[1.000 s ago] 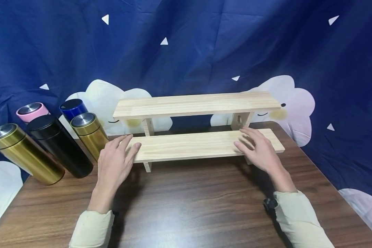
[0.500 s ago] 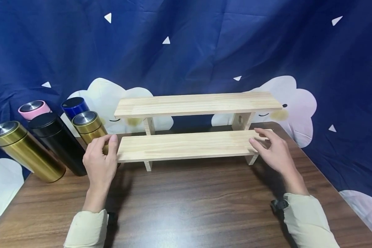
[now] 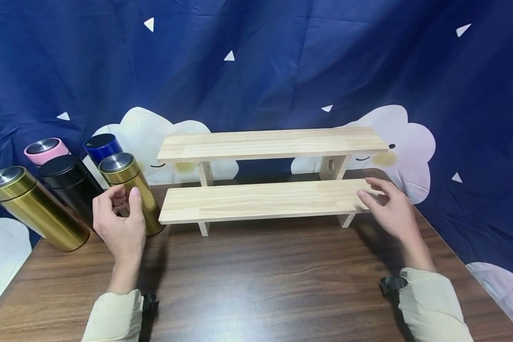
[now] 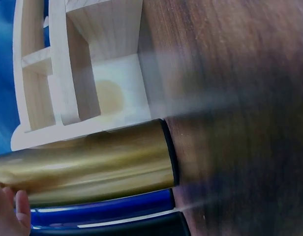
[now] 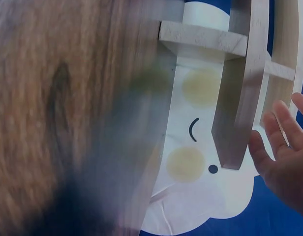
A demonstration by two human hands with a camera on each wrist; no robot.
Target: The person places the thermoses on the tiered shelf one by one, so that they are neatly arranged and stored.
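A two-tier wooden shelf (image 3: 256,202) stands on the table. My left hand (image 3: 121,225), fingers loosely bent, hovers in front of the shorter gold thermos flask (image 3: 147,202), just left of the shelf. The left wrist view has this gold flask lying across the picture, with the fingertips beside it; whether they touch it I cannot tell. Behind the hand stands a black flask (image 3: 74,183), partly hidden. At the lower board's right end is my right hand (image 3: 391,209), thumb and fingers apart, holding nothing. The right wrist view puts its fingers close to the board's end.
A taller gold flask (image 3: 47,213), a pink flask (image 3: 47,151) and a blue flask (image 3: 101,147) stand at the left. The brown wooden table (image 3: 256,275) runs back to a blue curtain (image 3: 265,61) with cloud prints.
My left hand has moved left from the shelf's left end to the shorter gold flask. My right hand has slid right along the lower board to its end. The shelf stays put.
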